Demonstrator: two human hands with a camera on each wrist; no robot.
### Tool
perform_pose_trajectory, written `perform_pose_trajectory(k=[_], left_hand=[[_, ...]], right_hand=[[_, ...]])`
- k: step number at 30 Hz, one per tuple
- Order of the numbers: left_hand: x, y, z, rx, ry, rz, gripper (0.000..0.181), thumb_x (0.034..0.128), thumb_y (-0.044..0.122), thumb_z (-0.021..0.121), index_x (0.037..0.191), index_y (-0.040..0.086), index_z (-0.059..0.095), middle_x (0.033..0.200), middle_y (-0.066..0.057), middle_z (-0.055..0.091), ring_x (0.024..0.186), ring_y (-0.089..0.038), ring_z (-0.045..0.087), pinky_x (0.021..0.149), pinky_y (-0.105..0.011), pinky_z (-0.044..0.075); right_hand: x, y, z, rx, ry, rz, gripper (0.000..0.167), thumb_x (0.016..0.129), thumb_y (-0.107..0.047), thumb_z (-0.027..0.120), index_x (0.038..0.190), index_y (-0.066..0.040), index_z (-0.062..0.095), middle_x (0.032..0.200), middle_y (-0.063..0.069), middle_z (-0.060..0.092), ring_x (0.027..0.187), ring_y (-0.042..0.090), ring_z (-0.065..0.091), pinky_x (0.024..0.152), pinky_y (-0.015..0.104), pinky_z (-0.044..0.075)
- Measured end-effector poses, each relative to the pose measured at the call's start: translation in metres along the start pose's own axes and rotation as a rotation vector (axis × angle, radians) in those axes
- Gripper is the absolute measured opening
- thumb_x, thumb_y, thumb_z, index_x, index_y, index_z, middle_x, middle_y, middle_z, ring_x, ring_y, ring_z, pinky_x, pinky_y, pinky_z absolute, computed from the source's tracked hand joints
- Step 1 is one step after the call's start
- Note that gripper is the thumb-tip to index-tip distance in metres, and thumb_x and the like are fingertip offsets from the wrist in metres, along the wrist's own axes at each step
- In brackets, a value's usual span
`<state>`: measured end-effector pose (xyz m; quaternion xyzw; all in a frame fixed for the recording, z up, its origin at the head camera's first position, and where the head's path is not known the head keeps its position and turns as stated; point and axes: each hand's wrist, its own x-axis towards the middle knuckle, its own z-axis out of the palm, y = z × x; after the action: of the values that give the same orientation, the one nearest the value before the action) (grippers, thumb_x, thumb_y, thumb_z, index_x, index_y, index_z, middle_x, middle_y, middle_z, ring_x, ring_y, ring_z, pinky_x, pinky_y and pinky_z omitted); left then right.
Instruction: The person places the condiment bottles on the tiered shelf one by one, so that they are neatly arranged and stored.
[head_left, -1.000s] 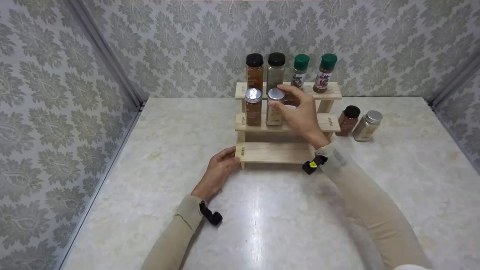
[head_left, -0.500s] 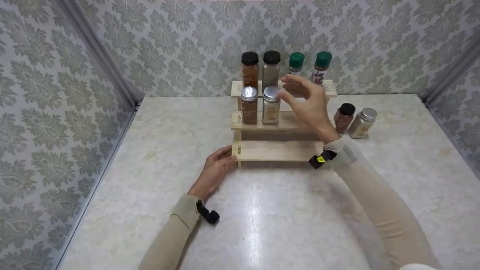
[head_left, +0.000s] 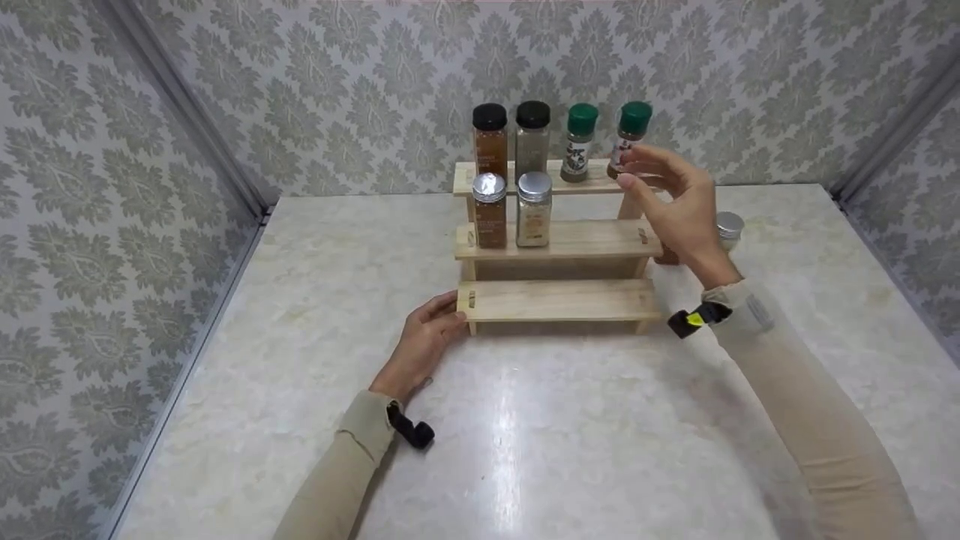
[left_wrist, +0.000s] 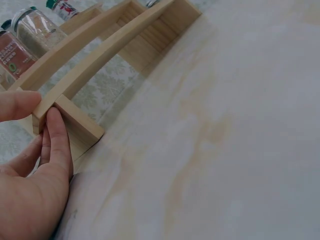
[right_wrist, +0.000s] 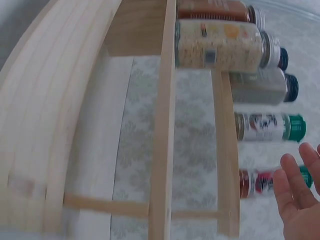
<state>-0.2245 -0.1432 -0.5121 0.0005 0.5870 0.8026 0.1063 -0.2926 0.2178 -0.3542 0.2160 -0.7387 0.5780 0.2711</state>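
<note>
Pinches the rack (head_left: 559, 301) with the left grip (head_left: 421, 341), between thumb and fingers at the lowest shelf's left end. Holds the right grip (head_left: 679, 210) wide, with thumb and fingers apart, near the right green-capped shaker (head_left: 636, 120); cannot tell whether touching it. Stands upright on the bench (head_left: 570, 435), in three steps. Bears on the top shelf, from the left, an orange jar (head_left: 490, 146) and a grey jar (head_left: 532, 146), both black-capped, then the left green-capped shaker (head_left: 577, 154) and the right one. Bears on the middle shelf, toward the left, a brown jar (head_left: 490, 221) and a pale jar (head_left: 533, 217), both silver-capped. Shows, right of the rack, a dark jar (head_left: 668, 256) and a silver-capped jar (head_left: 730, 227), partly hidden behind the right grip.
</note>
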Motion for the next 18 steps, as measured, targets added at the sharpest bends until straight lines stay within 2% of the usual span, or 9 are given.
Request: perform_pose_trajectory(k=[4, 9, 13, 18], left_hand=[[0.0, 0.0, -0.001, -0.009, 0.006, -0.003, 0.056, 0.1029, 0.002, 0.061, 0.157, -0.004, 0.045, 0.15, -0.021, 0.053, 0.134, -0.026, 0.058, 0.111, -0.031, 0.052], [0.001, 0.002, -0.001, -0.012, 0.009, -0.001, 0.057, 0.1033, 0.001, 0.061, 0.158, -0.004, 0.044, 0.152, -0.022, 0.051, 0.137, -0.027, 0.056, 0.113, -0.031, 0.051], [0.001, 0.003, -0.001, -0.017, 0.011, -0.009, 0.057, 0.1033, 0.002, 0.062, 0.157, -0.003, 0.045, 0.152, -0.021, 0.052, 0.138, -0.028, 0.056, 0.114, -0.03, 0.051], [0.0, 0.001, 0.001, -0.014, 0.01, -0.015, 0.056, 0.1033, 0.003, 0.062, 0.156, -0.003, 0.046, 0.151, -0.021, 0.053, 0.136, -0.026, 0.058, 0.111, -0.029, 0.052]], right_hand=[[-0.003, 0.005, -0.022, -0.048, 0.02, 0.04, 0.038, 0.098, -0.004, 0.077, 0.135, -0.001, 0.071, 0.131, 0.016, 0.074, 0.113, 0.018, 0.072, 0.101, 0.025, 0.055], [-0.006, 0.013, -0.048, -0.108, 0.038, 0.043, 0.037, 0.099, -0.008, 0.077, 0.136, -0.004, 0.072, 0.132, 0.014, 0.074, 0.114, 0.016, 0.071, 0.102, 0.024, 0.055], [-0.01, 0.025, -0.069, -0.156, 0.06, 0.035, 0.036, 0.099, -0.004, 0.076, 0.135, -0.003, 0.073, 0.131, 0.017, 0.074, 0.113, 0.015, 0.071, 0.1, 0.022, 0.054], [-0.02, 0.041, -0.091, -0.242, 0.082, 0.075, 0.034, 0.1, -0.002, 0.073, 0.134, -0.002, 0.073, 0.131, 0.021, 0.073, 0.112, 0.011, 0.071, 0.098, 0.019, 0.053]])
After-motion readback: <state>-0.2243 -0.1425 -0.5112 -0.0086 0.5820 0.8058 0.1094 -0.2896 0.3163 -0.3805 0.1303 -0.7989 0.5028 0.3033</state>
